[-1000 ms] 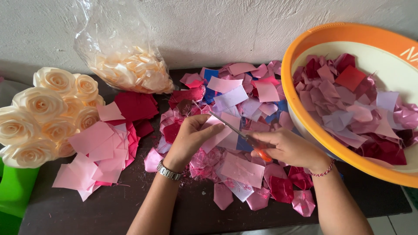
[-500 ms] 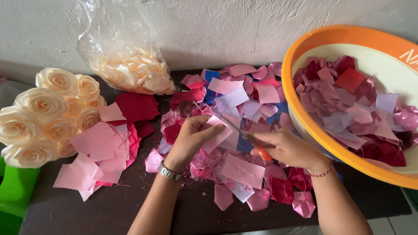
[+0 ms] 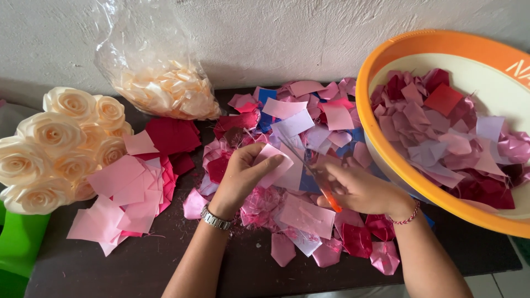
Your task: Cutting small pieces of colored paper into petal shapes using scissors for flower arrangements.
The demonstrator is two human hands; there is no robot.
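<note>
On a dark table (image 3: 165,265) against a white wall, the left hand (image 3: 243,174) pinches a pink satin square (image 3: 274,163) steady while the right hand (image 3: 359,187) grips orange-handled scissors (image 3: 312,168) to cut it.

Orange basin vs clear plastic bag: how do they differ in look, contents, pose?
The orange basin is rigid and opaque, tilted with its open side toward the camera; the clear plastic bag is soft, crinkled and see-through, slumped against the wall. The basin holds loose flat fabric pieces in pink, red and lilac; the bag holds cream satin pieces only. The basin sits at the right, the bag at the back left. Both rest on the dark table and hold fabric.
</note>
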